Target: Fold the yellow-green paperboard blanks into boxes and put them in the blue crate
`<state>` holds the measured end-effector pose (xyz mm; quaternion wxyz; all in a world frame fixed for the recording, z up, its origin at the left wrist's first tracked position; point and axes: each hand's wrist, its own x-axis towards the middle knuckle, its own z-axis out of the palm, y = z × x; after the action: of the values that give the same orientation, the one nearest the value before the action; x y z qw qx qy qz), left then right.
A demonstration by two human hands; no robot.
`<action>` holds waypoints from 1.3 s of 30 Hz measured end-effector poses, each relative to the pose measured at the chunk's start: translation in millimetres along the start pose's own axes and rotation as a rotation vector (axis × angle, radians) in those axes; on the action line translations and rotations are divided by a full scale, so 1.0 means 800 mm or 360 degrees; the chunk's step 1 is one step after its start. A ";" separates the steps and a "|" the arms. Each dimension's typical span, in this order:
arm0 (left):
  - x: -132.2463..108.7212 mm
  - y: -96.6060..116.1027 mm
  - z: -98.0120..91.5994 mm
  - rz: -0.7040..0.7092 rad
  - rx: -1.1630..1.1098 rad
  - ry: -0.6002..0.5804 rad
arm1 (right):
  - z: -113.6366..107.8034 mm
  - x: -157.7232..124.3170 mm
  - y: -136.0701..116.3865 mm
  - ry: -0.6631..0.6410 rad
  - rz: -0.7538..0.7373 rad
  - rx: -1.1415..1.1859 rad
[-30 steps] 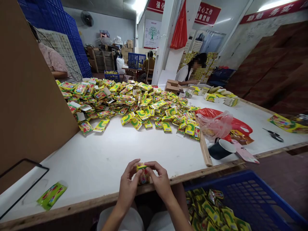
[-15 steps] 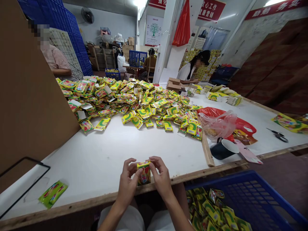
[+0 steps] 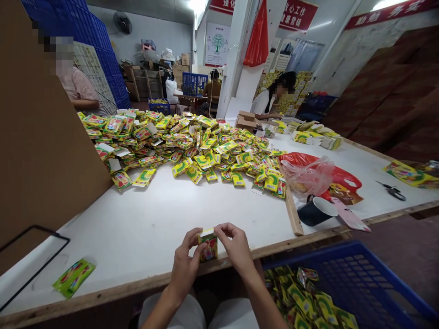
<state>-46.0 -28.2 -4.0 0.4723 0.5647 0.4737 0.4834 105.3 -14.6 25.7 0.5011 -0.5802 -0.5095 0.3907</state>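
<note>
Close to the table's front edge, my left hand (image 3: 187,258) grips a small yellow-and-green printed carton (image 3: 210,251) by its left side, thumb across the front face. The carton stands upright, and a white inner flap with a yellow edge shows at its top. My right hand (image 3: 236,244) has thumb and forefinger pinched at the carton's upper right corner. Past both hands, a large heap of similar cartons (image 3: 206,146) covers the back of the white table (image 3: 154,219); some have open white flaps.
A blue basket (image 3: 343,256) holding many green-and-yellow packets stands below the table at right. A wooden strip (image 3: 291,210), dark mug (image 3: 317,211), plastic bags (image 3: 308,176) and scissors (image 3: 393,189) lie to the right. Left are a green packet (image 3: 73,276) and a tall cardboard box (image 3: 51,114). Other people sit farther back.
The carton's top was yellow and closed over; now a white flap shows there. My right hand has shifted slightly right, its fingers at the top corner. My left hand keeps its hold.
</note>
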 end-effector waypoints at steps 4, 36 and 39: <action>0.000 -0.002 0.003 0.0095 0.0032 0.0008 | -0.001 0.002 0.001 -0.0057 0.0043 -0.0007; 0.013 0.026 0.007 -0.0053 -0.0081 -0.0062 | -0.022 0.002 -0.017 -0.0381 -0.0174 -0.0172; 0.007 0.018 0.005 -0.0067 -0.0153 -0.0068 | -0.016 -0.002 -0.012 -0.0437 -0.0197 -0.0072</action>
<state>-40.6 -24.1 10.7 0.5189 0.5414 0.4516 0.4834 115.4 -19.0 37.6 0.4367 -0.4998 -0.6168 0.4232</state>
